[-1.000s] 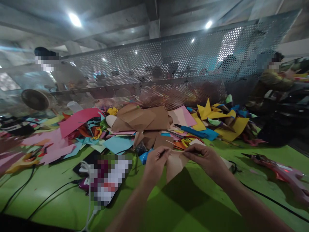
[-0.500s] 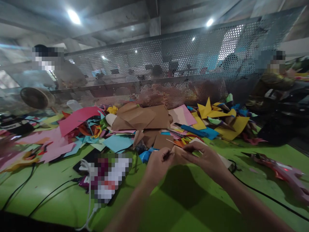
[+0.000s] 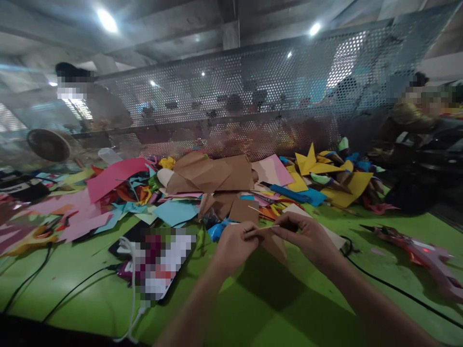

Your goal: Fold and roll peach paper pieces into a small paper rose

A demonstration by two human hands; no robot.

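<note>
A small piece of brown paper (image 3: 274, 246) is stretched between my hands above the green table (image 3: 202, 308). My left hand (image 3: 237, 248) pinches its left end, where the top edge looks rolled or folded over. The thumb and fingers of my right hand (image 3: 298, 233) grip the upper right of the same edge, and the rest of the sheet hangs below. Just beyond the hands lie brown paper pieces (image 3: 244, 211) and a crumpled blue scrap (image 3: 216, 232). A thin stick (image 3: 256, 210) shows above the left hand; whether it touches the held paper I cannot tell.
A pink glue gun (image 3: 415, 255) with a lit red light lies at right, its black cord running along the table. A phone (image 3: 170, 265) with a white cable is at left. Coloured paper heaps (image 3: 177, 212) and yellow-handled scissors (image 3: 278, 208) lie behind, before a perforated metal screen (image 3: 217, 106).
The brown paper has turned, so more of it hangs down below my fingers and its top edge shows as a fold. My hands stay in nearly the same place.
</note>
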